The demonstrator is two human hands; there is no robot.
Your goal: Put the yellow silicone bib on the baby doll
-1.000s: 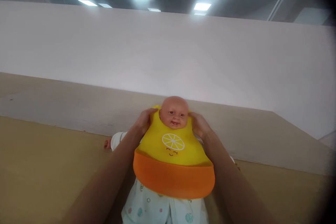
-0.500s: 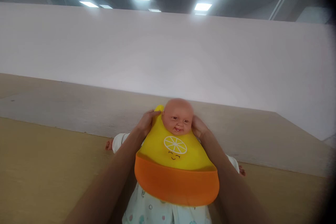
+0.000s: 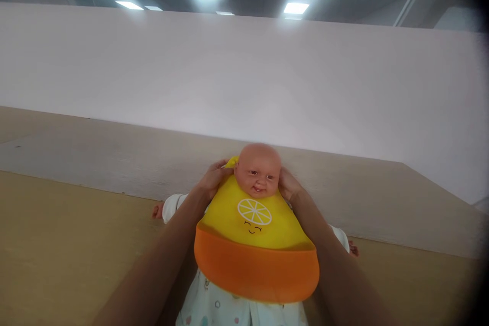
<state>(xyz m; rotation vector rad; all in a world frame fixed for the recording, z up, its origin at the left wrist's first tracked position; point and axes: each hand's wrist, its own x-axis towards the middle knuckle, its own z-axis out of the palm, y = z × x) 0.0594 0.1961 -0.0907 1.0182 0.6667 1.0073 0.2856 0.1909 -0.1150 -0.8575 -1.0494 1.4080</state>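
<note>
A baby doll [image 3: 258, 165] in white patterned clothes lies face up with its arms spread. Over its chest is a yellow bib [image 3: 229, 209] with a citrus slice print and an orange pocket [image 3: 255, 270]. At the bib's upper left strap, beside the doll's head, my left hand [image 3: 214, 178] is closed on the yellow strap. My right hand [image 3: 289, 183] is at the other side of the neck, its fingertips hidden behind the doll's head, so what they hold is out of sight.
The doll lies on a tan surface [image 3: 76, 234] with a greyish band [image 3: 114, 158] across it. A pale wall or panel [image 3: 244, 76] rises behind, and lit ceiling panels show above it.
My left fingers have shifted over the strap end, so less of its yellow tip shows. My right hand looks nearly unchanged.
</note>
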